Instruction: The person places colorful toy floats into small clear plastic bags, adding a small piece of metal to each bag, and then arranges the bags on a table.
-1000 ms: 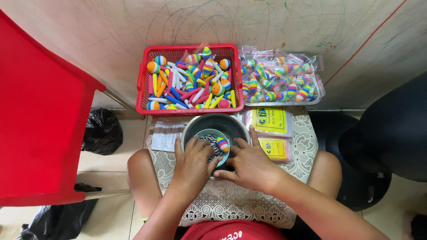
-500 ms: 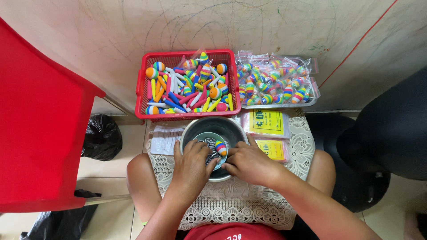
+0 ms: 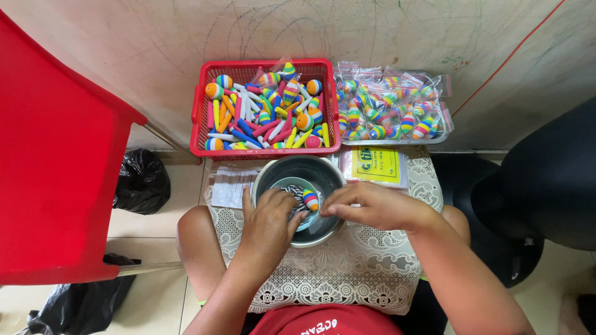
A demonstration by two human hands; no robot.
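Right hand (image 3: 372,208) shifted right, striped ball (image 3: 311,200) seemingly touching fingers (image 3: 332,209)

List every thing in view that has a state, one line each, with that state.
Metal bowl: upright on the lace cloth, holding small striped pieces.
Rainbow ball: inside the bowl, at the right hand's fingertips.
Left hand: fingers reaching into the bowl.
Right hand: over the bowl's rim.
Red basket: open, full of coloured sticks and balls.
Clear bags: filled, piled on a tray.
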